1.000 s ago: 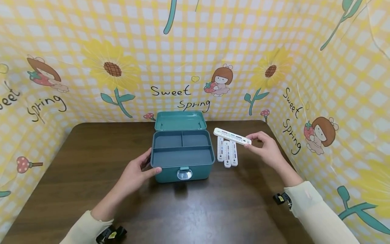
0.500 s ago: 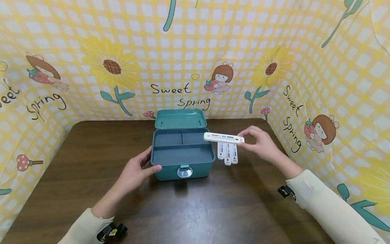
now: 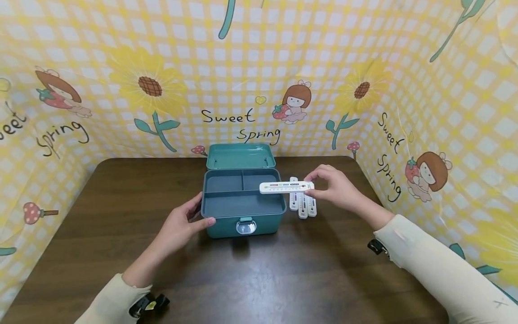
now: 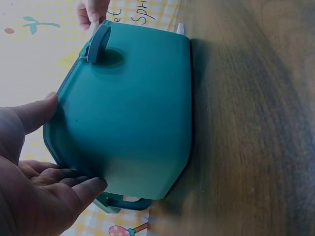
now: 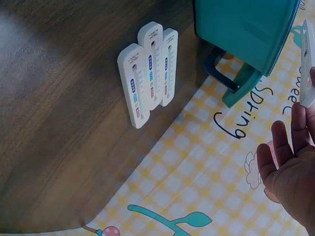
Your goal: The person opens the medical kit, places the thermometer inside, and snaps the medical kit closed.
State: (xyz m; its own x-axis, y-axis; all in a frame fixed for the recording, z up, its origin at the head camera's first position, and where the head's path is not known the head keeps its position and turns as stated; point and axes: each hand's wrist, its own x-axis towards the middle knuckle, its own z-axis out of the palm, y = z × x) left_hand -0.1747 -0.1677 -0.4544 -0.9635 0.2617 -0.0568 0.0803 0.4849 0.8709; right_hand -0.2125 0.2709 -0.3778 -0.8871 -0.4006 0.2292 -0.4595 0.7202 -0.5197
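Note:
A teal storage box (image 3: 243, 228) stands with its lid raised, showing a grey tray (image 3: 243, 204) split into three compartments. My left hand (image 3: 182, 225) holds the box's left front corner, thumb at the front and fingers along the side; the left wrist view shows the thumb (image 4: 37, 113) at the rim. Between thumb and fingers, my right hand (image 3: 332, 186) pinches one end of a white flat thermometer (image 3: 283, 187). The thermometer hangs level over the tray's right part. Three more thermometers (image 5: 150, 69) lie side by side on the table, right of the box.
The brown wooden table (image 3: 251, 279) carries the box and thermometers. A yellow checked cloth (image 3: 243, 76) with printed flowers and lettering hangs behind and at both sides. The box's raised lid (image 3: 241, 156) leans back towards the cloth.
My right hand has carried the thermometer left, from above the other thermometers to over the tray, turning it from slanted to nearly level. My left hand has stayed on the box.

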